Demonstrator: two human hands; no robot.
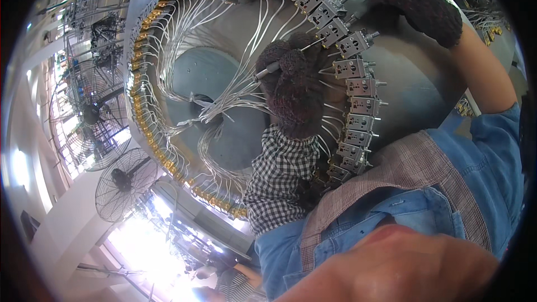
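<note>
A round grey turntable carries a ring of small grey switch parts with white wires running to its middle and brass terminals along the left side. My left hand, in a dark knitted glove with a checked sleeve, grips a thin metal-tipped tool. The tool's tip points at a switch part on the upper right of the ring. My right hand, also in a dark glove, rests on the table's far rim just outside the ring and holds nothing that I can see.
Two standing wire-caged fans are at the left. Racks with wires stand at the upper left and another wired fixture at the upper right. Another person's arm shows at the bottom.
</note>
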